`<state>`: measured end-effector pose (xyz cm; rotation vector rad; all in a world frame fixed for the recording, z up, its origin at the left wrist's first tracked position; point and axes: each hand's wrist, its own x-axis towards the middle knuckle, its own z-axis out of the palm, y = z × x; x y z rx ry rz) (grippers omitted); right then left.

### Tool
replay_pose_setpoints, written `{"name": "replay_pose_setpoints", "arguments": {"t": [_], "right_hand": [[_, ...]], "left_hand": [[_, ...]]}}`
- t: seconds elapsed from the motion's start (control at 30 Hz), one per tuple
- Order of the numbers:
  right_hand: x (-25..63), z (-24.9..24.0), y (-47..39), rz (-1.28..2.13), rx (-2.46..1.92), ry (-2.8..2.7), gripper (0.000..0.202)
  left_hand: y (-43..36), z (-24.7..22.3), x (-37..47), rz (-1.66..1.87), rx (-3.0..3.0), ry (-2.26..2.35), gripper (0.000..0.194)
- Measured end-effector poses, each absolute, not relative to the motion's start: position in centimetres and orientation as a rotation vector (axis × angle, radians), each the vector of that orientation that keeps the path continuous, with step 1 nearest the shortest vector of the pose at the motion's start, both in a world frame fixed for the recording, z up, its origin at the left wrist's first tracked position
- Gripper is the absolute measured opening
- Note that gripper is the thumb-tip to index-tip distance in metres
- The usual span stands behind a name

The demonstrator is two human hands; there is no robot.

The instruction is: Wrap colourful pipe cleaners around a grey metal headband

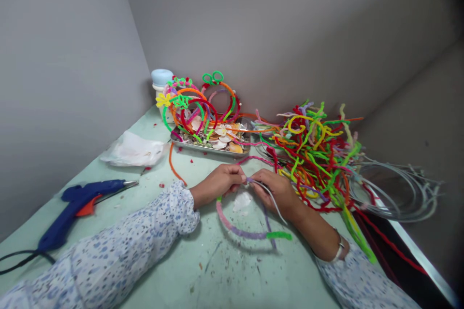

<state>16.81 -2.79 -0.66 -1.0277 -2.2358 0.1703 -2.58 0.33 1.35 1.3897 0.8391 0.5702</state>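
My left hand (pixel 221 181) is closed in a pinch on a headband (pixel 232 226) wound with pink, purple and green pipe cleaner. The headband's wound part curves below my hands and ends in green at the right. Close beside it, my right hand (pixel 277 190) is closed with its fingertips at a purple pipe cleaner (pixel 249 180), where the winding meets the headband's bare greyish-white end (pixel 275 206). A length of purple pipe cleaner (pixel 267 222) hangs below my right hand. The exact finger contact is partly hidden.
Finished-looking headbands (pixel 203 101) stand in a metal tray (pixel 213 150) of shells. Tangled pipe cleaners (pixel 315 154) and bare hoops (pixel 398 193) lie right. A blue glue gun (pixel 87 198), a plastic bag (pixel 134 149) and a blue-lidded jar (pixel 162 77) are left.
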Motion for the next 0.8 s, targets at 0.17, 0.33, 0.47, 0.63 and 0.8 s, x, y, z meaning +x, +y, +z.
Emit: {"name": "replay_pose_setpoints", "arguments": {"t": [0.17,0.33,0.47,0.63,0.8], "right_hand": [[16.99,-0.66,-2.64,0.106,-1.007,-2.282,0.016],[17.14,-0.33,-2.92,-0.007,-1.001,-2.325,0.017],[17.34,-0.02,-3.09,-0.092,-0.953,-2.366,0.021],[17.53,0.22,-3.13,-0.160,-0.915,-2.380,0.021],[17.55,0.26,-3.17,-0.227,-0.917,-2.390,0.022]], "left_hand": [[0.41,1.58,-2.60,0.550,1.392,0.855,0.017],[0.62,1.51,-2.75,0.525,1.388,0.851,0.013],[0.75,1.52,-2.84,0.478,1.381,0.837,0.009],[0.80,1.65,-2.80,0.436,1.378,0.844,0.010],[0.89,1.57,-2.82,0.434,1.365,0.822,0.009]]}}
